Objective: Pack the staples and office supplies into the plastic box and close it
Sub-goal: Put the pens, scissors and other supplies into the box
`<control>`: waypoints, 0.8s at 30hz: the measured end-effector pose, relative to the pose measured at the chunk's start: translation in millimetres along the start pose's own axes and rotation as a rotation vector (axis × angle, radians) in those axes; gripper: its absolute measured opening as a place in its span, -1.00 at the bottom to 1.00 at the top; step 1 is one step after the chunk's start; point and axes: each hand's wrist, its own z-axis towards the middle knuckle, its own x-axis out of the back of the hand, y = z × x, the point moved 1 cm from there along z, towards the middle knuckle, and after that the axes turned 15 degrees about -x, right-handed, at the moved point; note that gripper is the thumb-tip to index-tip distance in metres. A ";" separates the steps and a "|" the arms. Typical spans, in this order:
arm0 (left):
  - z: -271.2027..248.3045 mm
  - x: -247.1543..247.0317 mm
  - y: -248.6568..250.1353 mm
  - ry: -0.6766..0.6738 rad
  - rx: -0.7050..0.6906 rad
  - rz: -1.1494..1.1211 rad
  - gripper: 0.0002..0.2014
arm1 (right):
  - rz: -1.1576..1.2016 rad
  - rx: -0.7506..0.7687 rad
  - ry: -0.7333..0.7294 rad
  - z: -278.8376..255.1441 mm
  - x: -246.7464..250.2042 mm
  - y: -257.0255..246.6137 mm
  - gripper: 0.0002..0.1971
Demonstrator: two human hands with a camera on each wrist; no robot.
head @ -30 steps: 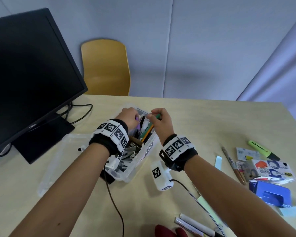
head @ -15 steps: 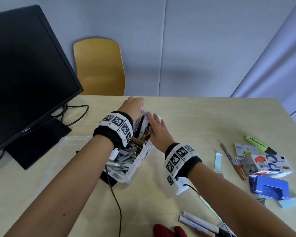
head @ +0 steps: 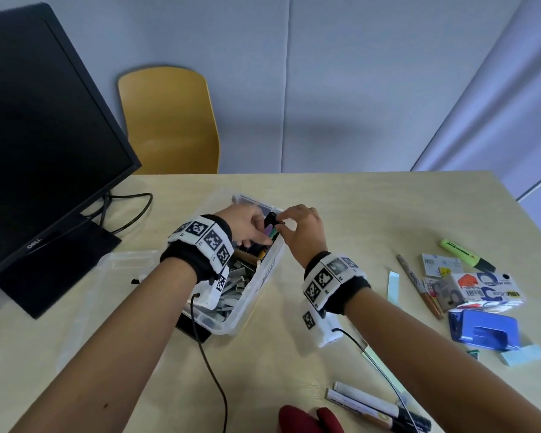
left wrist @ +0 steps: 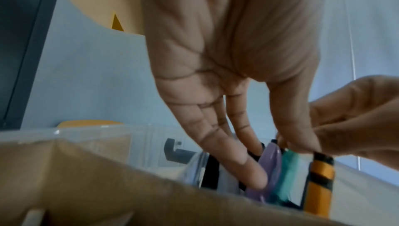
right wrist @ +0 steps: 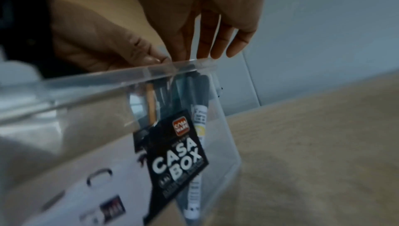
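Starting at the left of the table (head: 372, 214), a black monitor (head: 44, 135) stands on its base with cables trailing behind it, and a yellow chair (head: 169, 120) sits against the wall beyond. Just right of the monitor base lies the clear lid (head: 119, 264), flat on the table and touching the clear plastic box (head: 263, 276) beside it. The box holds a heap of grey staples (head: 235, 285) at its near end and several pens (left wrist: 280, 170) standing upright at its far end, among them a purple, a teal and an orange one.

The left hand (head: 247, 223) reaches down into the far end of the box; its fingers (left wrist: 237, 158) are nearly straight and press against the upright pens, and thumb and forefinger seem to pinch a pen top, though that is hard to make out. The right hand (head: 303, 232) hovers over the box's right rim, thumb and forefinger pinched on the top of a black pen (head: 270, 218), the other fingers (right wrist: 215, 42) pointing loosely down.

Further right on the table lie a brown marker (head: 419, 285), a green highlighter (head: 464, 254), some small printed packets (head: 487, 292), a blue hole punch (head: 484, 332) and pale blue sticky notes (head: 522, 354). Near the front edge lie two white markers (head: 372, 404).
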 end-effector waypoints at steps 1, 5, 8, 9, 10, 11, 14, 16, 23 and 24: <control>0.2 -1.9 -0.2 -0.014 0.004 0.000 -0.76 | -0.017 -0.022 -0.008 2.9 -0.7 -1.4 -0.81; 4.1 -4.6 -3.4 0.080 0.007 0.000 -0.77 | -0.172 0.053 -0.020 0.0 -1.1 0.0 -0.77; 7.5 -3.3 -4.2 0.150 0.002 0.056 -0.72 | -0.290 0.156 0.026 -14.5 5.7 1.2 -0.74; 8.8 -3.4 -3.2 0.153 0.007 0.074 -0.70 | -0.321 0.199 0.062 -16.1 4.8 4.9 -0.71; 9.6 -3.5 -1.3 0.148 0.021 0.094 -0.69 | -0.312 0.190 0.003 -16.9 5.8 6.3 -0.69; 10.4 -3.4 0.9 0.142 0.035 0.128 -0.69 | -0.288 0.192 -0.019 -15.1 5.4 9.7 -0.68; 13.0 -1.8 13.0 0.165 0.041 0.256 -0.75 | -0.108 0.135 -0.210 -15.0 15.1 20.1 -0.54; 14.9 -2.4 25.8 0.236 0.023 0.302 -0.74 | -0.049 0.146 -0.183 -18.0 29.0 25.8 -0.50; 19.1 -56.2 91.5 0.203 -0.217 0.234 -0.87 | -0.017 -0.126 -0.069 -17.0 101.8 89.4 -0.69; 20.2 -73.0 98.8 0.132 -0.237 0.252 -0.91 | -0.038 -0.161 -0.080 -19.1 110.7 100.8 -0.71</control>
